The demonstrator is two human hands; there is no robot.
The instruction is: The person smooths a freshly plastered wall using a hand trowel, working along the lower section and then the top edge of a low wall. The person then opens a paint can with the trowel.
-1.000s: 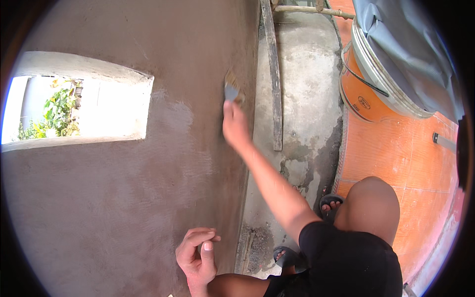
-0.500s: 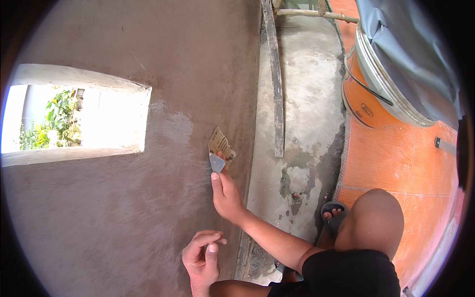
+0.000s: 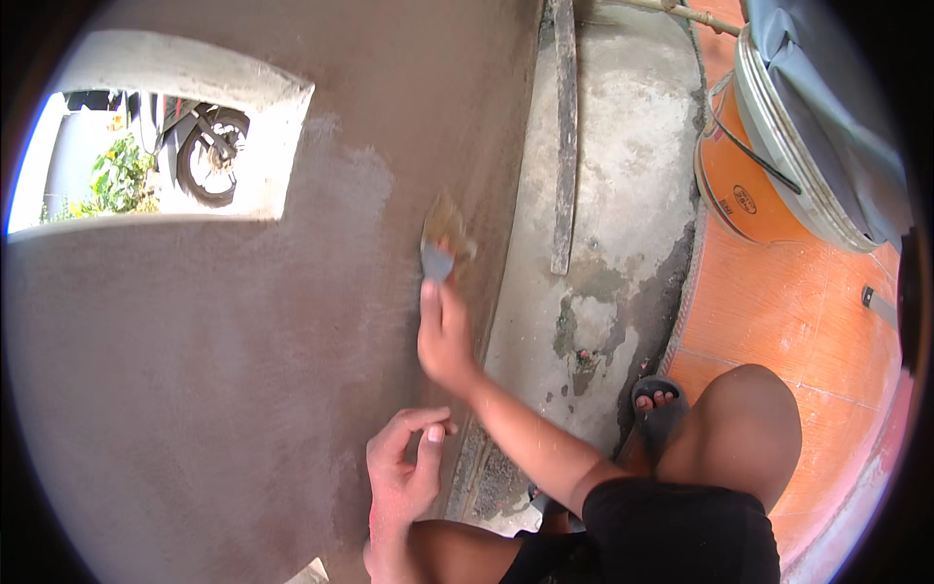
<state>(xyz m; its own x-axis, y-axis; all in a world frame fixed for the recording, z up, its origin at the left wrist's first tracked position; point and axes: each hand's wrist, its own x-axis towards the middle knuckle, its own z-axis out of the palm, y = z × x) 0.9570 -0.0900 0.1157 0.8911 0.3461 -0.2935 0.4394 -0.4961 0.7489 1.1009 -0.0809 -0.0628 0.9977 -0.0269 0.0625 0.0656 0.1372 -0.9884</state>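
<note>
My right hand (image 3: 445, 336) grips a small brush (image 3: 443, 243) with a grey ferrule and tan bristles. The bristles press against the grey-brown plastered wall (image 3: 195, 389) and are blurred. A paler patch of plaster lies just left of the brush, below the corner of a window opening (image 3: 263, 88). My left hand (image 3: 401, 472) hovers lower down beside the wall, fingers loosely curled and apart, holding nothing.
A wooden plank (image 3: 564, 136) lies along the concrete strip (image 3: 632, 146) at the wall's foot. An orange tub (image 3: 739, 185) with a grey cover stands on orange floor tiles (image 3: 778, 302). My bent knee (image 3: 744, 428) and sandalled foot (image 3: 657, 409) are close by. A motorbike wheel (image 3: 209, 156) shows through the opening.
My right hand drew the brush down the wall toward me, then edged back up a little. My left hand stayed near the wall, its fingers uncurling slightly.
</note>
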